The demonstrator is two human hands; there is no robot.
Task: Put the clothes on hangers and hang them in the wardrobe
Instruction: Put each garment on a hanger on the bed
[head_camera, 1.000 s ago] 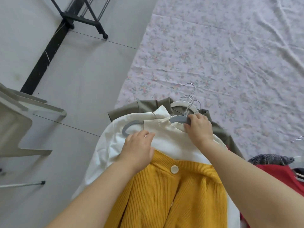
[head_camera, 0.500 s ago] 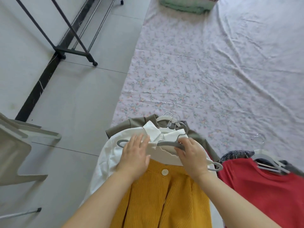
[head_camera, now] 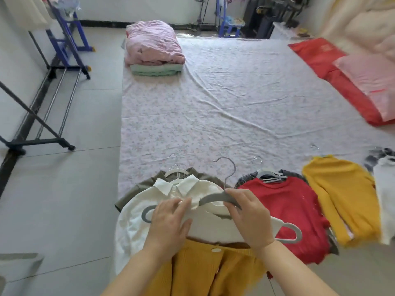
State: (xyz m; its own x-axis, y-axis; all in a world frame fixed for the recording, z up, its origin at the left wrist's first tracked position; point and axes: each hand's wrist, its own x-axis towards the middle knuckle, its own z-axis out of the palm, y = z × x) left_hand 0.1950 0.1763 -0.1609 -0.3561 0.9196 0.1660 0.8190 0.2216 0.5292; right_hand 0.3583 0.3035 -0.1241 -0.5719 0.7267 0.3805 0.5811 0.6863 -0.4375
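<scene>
On the white shirt [head_camera: 132, 223], left fingers [head_camera: 181, 205] flat, right fingers [head_camera: 237, 194] around grey hanger [head_camera: 210, 198].

Floor [head_camera: 64, 199]: grey tiles with thin joints. Wall [head_camera: 17, 77]: white, with black skirting [head_camera: 5, 169] along the left side. A black wheeled rack [head_camera: 38, 142] stands against the left wall, with a blue frame [head_camera: 64, 42] behind it. A floral sheet [head_camera: 213, 103] covers the centre floor. Folded bedding [head_camera: 154, 45] lies at its far left corner. A blue stool [head_camera: 230, 26] stands by the back wall. Lighting: bright and even.
</scene>
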